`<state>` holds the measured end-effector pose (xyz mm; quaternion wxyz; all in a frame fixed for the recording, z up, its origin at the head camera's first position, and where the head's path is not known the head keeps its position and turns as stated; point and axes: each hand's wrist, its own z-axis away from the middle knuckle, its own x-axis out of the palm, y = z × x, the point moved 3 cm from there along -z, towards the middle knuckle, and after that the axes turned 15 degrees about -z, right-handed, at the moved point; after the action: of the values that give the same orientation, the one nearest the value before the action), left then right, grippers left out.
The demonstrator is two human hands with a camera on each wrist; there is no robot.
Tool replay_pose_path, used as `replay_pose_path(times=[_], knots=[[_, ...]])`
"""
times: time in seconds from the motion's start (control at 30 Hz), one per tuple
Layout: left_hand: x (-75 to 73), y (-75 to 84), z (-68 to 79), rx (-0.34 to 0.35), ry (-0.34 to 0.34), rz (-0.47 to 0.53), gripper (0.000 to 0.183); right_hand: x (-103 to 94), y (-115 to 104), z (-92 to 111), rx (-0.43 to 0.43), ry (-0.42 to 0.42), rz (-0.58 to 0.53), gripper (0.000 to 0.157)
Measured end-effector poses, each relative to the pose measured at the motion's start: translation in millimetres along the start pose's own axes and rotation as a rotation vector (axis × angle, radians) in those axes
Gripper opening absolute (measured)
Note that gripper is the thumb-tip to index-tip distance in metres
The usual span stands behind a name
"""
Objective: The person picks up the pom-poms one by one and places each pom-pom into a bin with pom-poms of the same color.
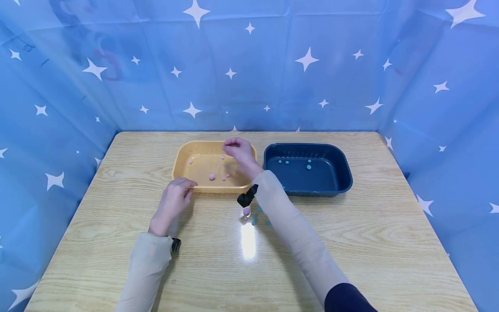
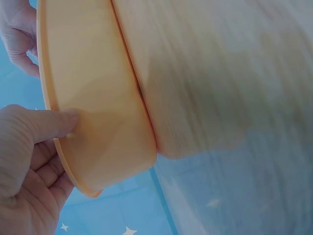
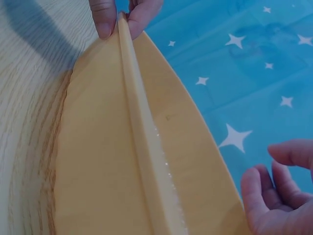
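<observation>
My left hand (image 1: 174, 201) pinches the near-left rim of a yellow plastic bin (image 1: 214, 190). In the left wrist view its thumb (image 2: 63, 122) presses the outer wall while the fingers fold over the rim. Several small pink balls (image 1: 212, 177) lie spread over the bin's floor. Above the right part of the same bin hovers my right hand (image 1: 239, 154). Its fingers (image 3: 266, 196) are loosely bent, the thumb stands apart from them, and nothing shows between.
To the right stands a dark blue bin (image 1: 312, 193) with several teal balls (image 1: 309, 167) inside. In front of the bins, pink balls (image 1: 246, 211) and teal balls (image 1: 254, 223) lie on the wooden table (image 1: 370, 242), partly beside my right sleeve. A starry blue curtain (image 1: 273, 86) surrounds the table.
</observation>
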<state>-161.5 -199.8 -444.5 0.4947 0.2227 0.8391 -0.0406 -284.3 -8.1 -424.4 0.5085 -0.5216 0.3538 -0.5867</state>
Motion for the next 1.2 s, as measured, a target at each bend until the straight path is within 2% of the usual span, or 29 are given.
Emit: replay_pose_path(times=[0.2, 0.4, 0.6, 0.83, 1.2], knots=[[-0.3, 0.1, 0.3, -0.008, -0.015, 0.001, 0.017, -1.5, -5.2, 6.5, -0.011, -0.003, 0.02, 0.016], [0.1, 0.3, 0.5, -0.005, -0.013, -0.002, 0.016, -2.7, -8.9, 15.4, -0.071, -0.057, -0.002, 0.015], [-0.2, 0.7, 0.6, 0.004, 0.005, 0.0, 0.016, -6.5, -9.0, 23.3, -0.089, -0.075, 0.004, 0.015], [-0.4, 0.0, 0.4, 0.005, 0.008, -0.001, 0.016, -11.1, -10.6, 34.9, -0.129, -0.138, -0.015, 0.016], [-1.2, 0.9, -0.1, -0.006, -0.007, 0.002, 0.016, -21.1, -9.9, 56.0, -0.123, -0.206, 0.003, 0.014]])
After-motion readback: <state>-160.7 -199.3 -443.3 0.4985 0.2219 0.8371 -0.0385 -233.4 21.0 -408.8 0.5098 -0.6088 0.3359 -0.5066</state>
